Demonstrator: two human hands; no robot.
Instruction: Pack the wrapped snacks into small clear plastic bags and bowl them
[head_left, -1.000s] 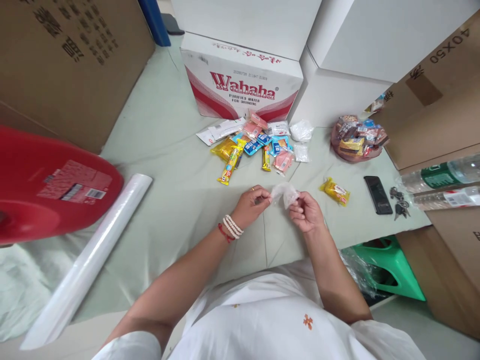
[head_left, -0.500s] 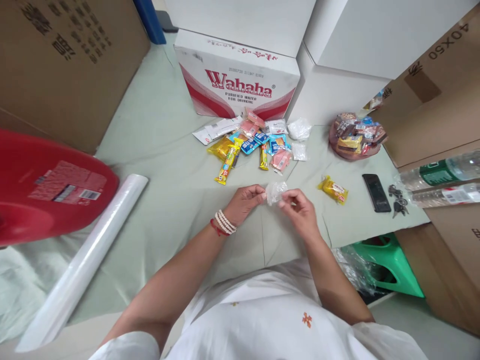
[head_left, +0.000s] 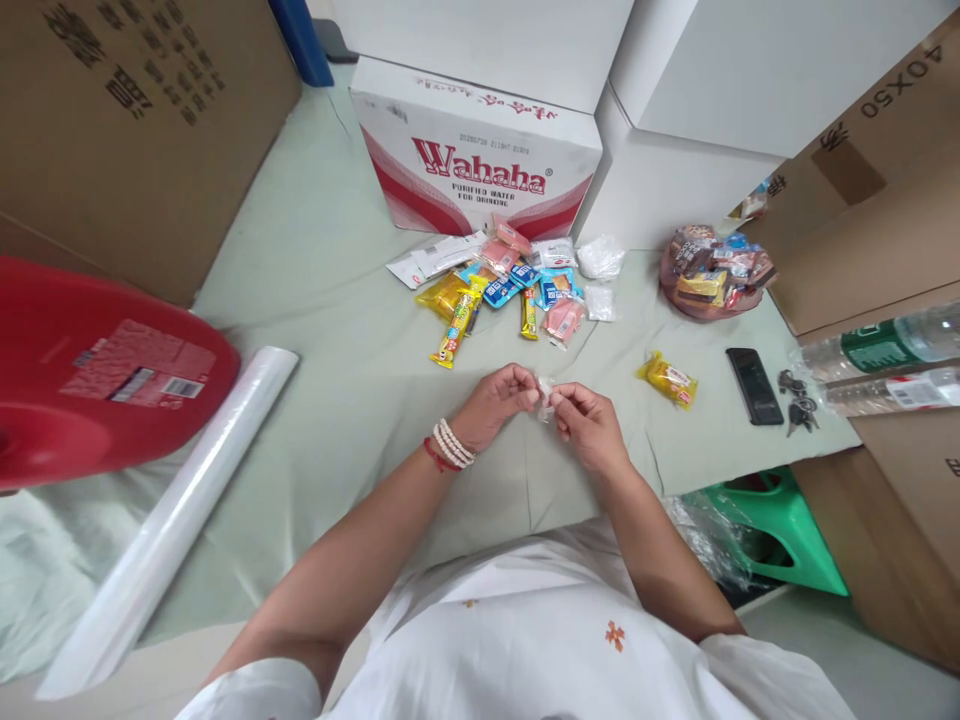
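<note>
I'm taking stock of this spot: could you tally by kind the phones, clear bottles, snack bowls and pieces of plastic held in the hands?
Phone: 1
Clear bottles: 2
Snack bowl: 1
Clear plastic held by left hand and right hand: 1
Total: 5

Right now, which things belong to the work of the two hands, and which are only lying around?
In hand:
- crumpled clear plastic, pinched between left hand and right hand

Lying around, untouched:
- packet pile
- separate yellow packet
- phone
- keys
- snack bowl
- white roll
</note>
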